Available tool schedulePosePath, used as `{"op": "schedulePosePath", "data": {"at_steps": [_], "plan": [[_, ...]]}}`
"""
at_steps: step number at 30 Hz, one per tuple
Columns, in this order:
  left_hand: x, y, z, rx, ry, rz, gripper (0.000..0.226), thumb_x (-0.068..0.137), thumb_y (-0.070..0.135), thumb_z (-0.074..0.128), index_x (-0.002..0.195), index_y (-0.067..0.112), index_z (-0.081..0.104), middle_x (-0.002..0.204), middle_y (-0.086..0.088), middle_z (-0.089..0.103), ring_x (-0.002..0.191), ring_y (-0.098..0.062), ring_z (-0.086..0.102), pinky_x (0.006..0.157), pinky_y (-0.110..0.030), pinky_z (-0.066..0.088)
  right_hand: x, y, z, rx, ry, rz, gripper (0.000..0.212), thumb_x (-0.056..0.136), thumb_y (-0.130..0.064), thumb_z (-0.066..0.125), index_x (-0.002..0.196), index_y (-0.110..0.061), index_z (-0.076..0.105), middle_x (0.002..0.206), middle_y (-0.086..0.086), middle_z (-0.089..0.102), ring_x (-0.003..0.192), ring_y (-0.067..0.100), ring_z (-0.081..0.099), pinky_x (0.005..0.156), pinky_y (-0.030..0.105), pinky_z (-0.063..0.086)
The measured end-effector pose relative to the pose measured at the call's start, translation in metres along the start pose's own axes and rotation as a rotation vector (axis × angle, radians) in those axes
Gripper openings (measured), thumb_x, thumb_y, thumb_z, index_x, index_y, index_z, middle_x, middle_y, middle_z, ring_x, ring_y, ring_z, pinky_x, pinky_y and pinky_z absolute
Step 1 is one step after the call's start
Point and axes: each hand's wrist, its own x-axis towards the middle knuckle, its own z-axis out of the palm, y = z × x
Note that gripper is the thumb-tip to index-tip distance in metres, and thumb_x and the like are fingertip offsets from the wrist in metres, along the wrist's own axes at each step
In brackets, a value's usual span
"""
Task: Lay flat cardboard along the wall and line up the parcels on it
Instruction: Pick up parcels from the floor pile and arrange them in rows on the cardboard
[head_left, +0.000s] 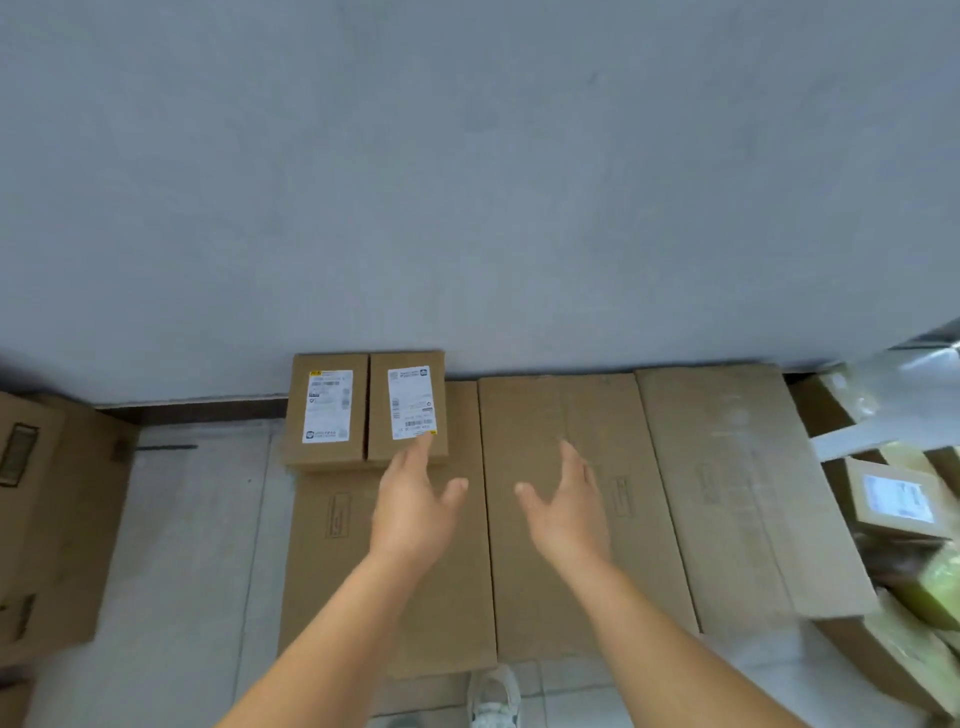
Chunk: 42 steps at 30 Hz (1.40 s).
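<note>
Grey wall (467, 171): fills the upper half of the view.
Tiled floor (197, 519): pale, runs to the wall's foot.
Flattened cardboard (561, 597): three brown sheets side by side on the floor, far ends against the wall.
Stacked cartons (47, 519): left edge, brown.
Heap of parcels and bags (904, 519): right edge, blurred; contents probably mixed boxes and green pouches.
Left parcel (326, 410) and right parcel (408, 405): brown boxes, white labels up, touching each other, standing on the leftmost sheet at the wall.
Left hand (415, 509): spread, empty, fingertip at the right parcel's near edge.
Right hand (566, 509): spread, empty, above the middle sheet.
White shoe (493, 696): bottom edge.
</note>
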Motion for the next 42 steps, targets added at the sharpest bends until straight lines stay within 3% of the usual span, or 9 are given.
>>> {"op": "schedulePosePath", "data": {"at_steps": [5,12,15,19,29,42], "plan": [[-0.047,0.049,-0.005,0.156,-0.073,0.115,0.069,0.093,0.028,0.057,0.151,0.024,0.02,0.156,0.003,0.023,0.144,-0.017,0.021,0.113,-0.037,0.027,-0.052,0.011,-0.065,0.009,0.075,0.056,0.078,0.091,-0.037,0.06,0.153,-0.021,0.015,0.159,-0.002,0.019,0.144,0.019,0.025,0.115,0.037,0.027],[-0.12,0.109,0.001,0.24,-0.193,0.28,0.069,0.093,0.031,0.056,0.151,0.025,0.019,0.154,0.0,0.028,0.139,-0.019,0.031,0.107,-0.037,0.034,-0.127,0.041,-0.138,0.146,0.182,0.166,0.077,0.093,-0.035,0.059,0.153,-0.019,0.015,0.159,0.001,0.017,0.145,0.022,0.021,0.116,0.04,0.028],[-0.153,0.13,0.015,0.265,-0.266,0.345,0.07,0.093,0.033,0.056,0.151,0.029,0.018,0.152,0.0,0.03,0.133,-0.023,0.039,0.1,-0.041,0.044,-0.162,0.06,-0.166,0.191,0.245,0.223,0.077,0.093,-0.035,0.058,0.154,-0.02,0.014,0.159,0.0,0.015,0.145,0.022,0.021,0.115,0.042,0.03],[-0.198,0.154,0.042,0.317,-0.36,0.448,0.069,0.093,0.034,0.057,0.151,0.027,0.02,0.151,-0.001,0.034,0.132,-0.022,0.042,0.099,-0.037,0.042,-0.204,0.096,-0.201,0.275,0.337,0.289,0.075,0.094,-0.032,0.057,0.154,-0.018,0.013,0.16,0.0,0.015,0.145,0.022,0.019,0.113,0.039,0.027],[-0.295,0.216,0.167,0.401,-0.549,0.693,0.063,0.092,0.026,0.059,0.148,0.018,0.031,0.146,-0.005,0.042,0.132,-0.02,0.042,0.105,-0.033,0.035,-0.262,0.23,-0.271,0.411,0.539,0.457,0.076,0.09,-0.036,0.06,0.152,-0.019,0.02,0.156,-0.001,0.022,0.141,0.02,0.027,0.113,0.038,0.03],[-0.353,0.287,0.339,0.554,-0.669,0.708,0.064,0.092,0.023,0.058,0.149,0.02,0.029,0.144,-0.006,0.043,0.129,-0.022,0.045,0.106,-0.035,0.039,-0.275,0.4,-0.359,0.433,0.515,0.61,0.073,0.092,-0.032,0.058,0.152,-0.019,0.019,0.157,-0.002,0.022,0.141,0.019,0.028,0.113,0.036,0.03]]}}
